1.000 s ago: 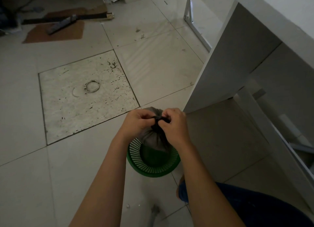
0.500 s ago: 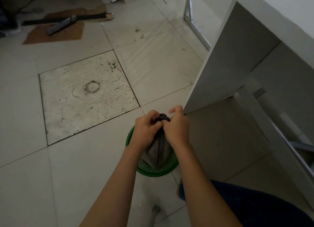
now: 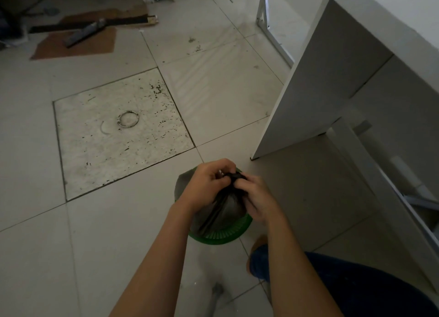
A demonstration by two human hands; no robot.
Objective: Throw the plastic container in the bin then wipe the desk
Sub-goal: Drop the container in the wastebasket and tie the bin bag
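Note:
A green slotted bin (image 3: 222, 236) stands on the tiled floor just left of the desk's side panel. A dark grey bin bag (image 3: 222, 209) sits in it, gathered to a twisted neck at the top. My left hand (image 3: 205, 184) and my right hand (image 3: 255, 198) both pinch that neck above the bin, knuckles close together. The bag hides the bin's inside, and no plastic container shows.
The white desk (image 3: 316, 79) rises at the right, with a metal frame leg (image 3: 273, 29) behind it. A stained floor panel with a metal ring (image 3: 128, 119) lies to the left. Cardboard and a dark bar (image 3: 80, 35) lie at the far left. My knee (image 3: 332, 281) is at the lower right.
Both hands stayed on the bag's neck and worked at it. My right hand has dropped lower and to the right of the knot, and the bag has sagged leftwards over the rim.

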